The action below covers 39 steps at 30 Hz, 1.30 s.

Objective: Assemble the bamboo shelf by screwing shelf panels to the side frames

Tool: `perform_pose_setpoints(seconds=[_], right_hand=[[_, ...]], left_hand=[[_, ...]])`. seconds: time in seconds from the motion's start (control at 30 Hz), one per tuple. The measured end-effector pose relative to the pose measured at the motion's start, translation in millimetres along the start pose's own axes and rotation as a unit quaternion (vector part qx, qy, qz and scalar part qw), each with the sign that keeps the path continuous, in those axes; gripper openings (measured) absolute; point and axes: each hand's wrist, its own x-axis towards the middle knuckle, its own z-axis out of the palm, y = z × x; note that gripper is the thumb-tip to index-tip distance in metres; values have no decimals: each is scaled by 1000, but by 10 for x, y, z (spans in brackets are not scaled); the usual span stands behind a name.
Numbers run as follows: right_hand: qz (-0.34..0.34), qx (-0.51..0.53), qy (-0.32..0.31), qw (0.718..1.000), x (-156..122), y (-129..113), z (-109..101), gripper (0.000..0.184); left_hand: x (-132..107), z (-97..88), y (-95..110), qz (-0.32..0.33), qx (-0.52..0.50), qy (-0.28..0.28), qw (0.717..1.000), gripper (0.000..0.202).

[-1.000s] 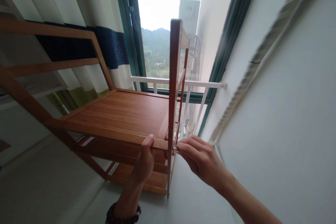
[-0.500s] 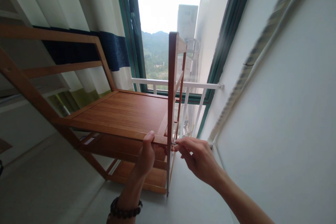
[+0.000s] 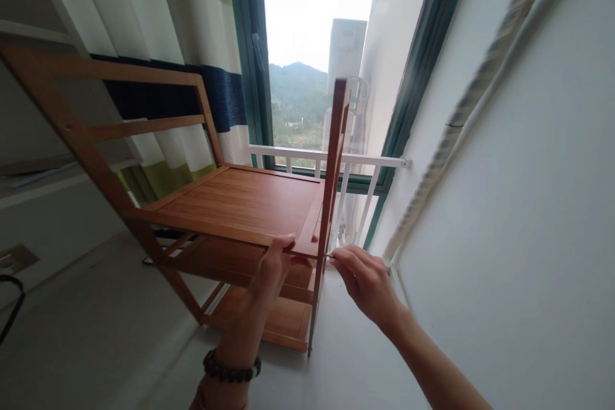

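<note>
Free to pass between right hand (image 3: 362, 275) and white wall (image 3: 523, 237), but barred toward left hand (image 3: 273, 266) by wooden shelf-rack side frame (image 3: 331, 173).

Left hand (image 3: 277, 259) part-hidden by shelf (image 3: 245, 204), pinched piece (image 3: 329, 256) unidentifiably small

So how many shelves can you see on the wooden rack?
3: the top shelf, its near edge held by the left hand; the middle shelf below it; and the bottom shelf, lowest. The left forearm partly hides the lower two.
</note>
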Motion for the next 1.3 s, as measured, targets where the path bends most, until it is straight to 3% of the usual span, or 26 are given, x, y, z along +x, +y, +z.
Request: perform_pose_setpoints(seconds=[0.07, 0.17, 0.33, 0.47, 0.63, 0.8, 0.87, 0.97, 1.1, 1.2, 1.3], right_hand=[[33, 36, 16, 999, -13, -21, 36, 10], [141, 158, 55, 976, -18, -62, 88, 15], [291, 271, 135, 908, -177, 75, 260, 29], [393, 285, 150, 862, -640, 395, 608, 33], [477, 248, 58, 841, -1351, 713, 1062, 36], [462, 117, -83, 875, -1865, 897, 1264, 31], [450, 44, -138, 881, -2071, 960, 1301, 26], [438, -51, -198, 875, -2393, 1016, 1331, 15], [438, -95, -208, 869, -2738, 1010, 1351, 12], [419, -104, -193, 881, -2894, 992, 1380, 16], [391, -100, -164, 900, -2998, 998, 1414, 19]], left_hand=[[13, -7, 75, 18, -45, 54, 997, 18], [46, -12, 129, 48, -95, 113, 988, 10], [80, -17, 80, 57, -140, 143, 978, 5], [73, -22, 66, 62, -136, 132, 980, 6], [61, -77, 40, 108, -114, 117, 981, 13], [-58, -247, -260, 85, -20, 57, 995, 41], [-163, -299, -434, 96, 81, 47, 991, 37], [-322, -333, -650, 169, 288, 62, 941, 23], [-445, -392, -840, 291, 503, 42, 812, 14], [-500, -484, -989, 368, 580, 18, 726, 18], [-540, -573, -1158, 412, 617, 23, 670, 31]])
